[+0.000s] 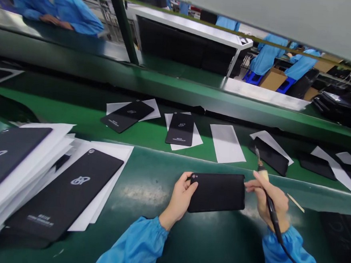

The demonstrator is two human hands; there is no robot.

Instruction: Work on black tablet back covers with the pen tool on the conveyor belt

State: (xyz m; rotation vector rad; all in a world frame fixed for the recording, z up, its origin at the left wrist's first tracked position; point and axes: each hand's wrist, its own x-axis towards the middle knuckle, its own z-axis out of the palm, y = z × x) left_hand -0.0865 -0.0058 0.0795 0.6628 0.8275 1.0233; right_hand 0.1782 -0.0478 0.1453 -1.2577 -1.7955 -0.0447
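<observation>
My left hand [179,198] grips the left end of a black tablet back cover [217,193], thumb on top beside the small camera hole. The cover is held lengthwise, slightly tilted, above the green bench. In my right hand [271,200] a soldering iron [263,171] with a pale collar and black cable is clasped, its metal tip pointing up and away. Fingertips of that hand come close to the cover's right edge; whether they touch it I cannot tell. A thin wooden stick [296,203] lies on the bench to the right of my right hand.
At left stands a stack of white sheets [99,190] and printed black covers [69,192]. Along the green belt [56,113] beyond lie several covers and white papers [227,143]. Black items [339,235] sit at right. Across the line, a person in blue [60,7] leans on a surface.
</observation>
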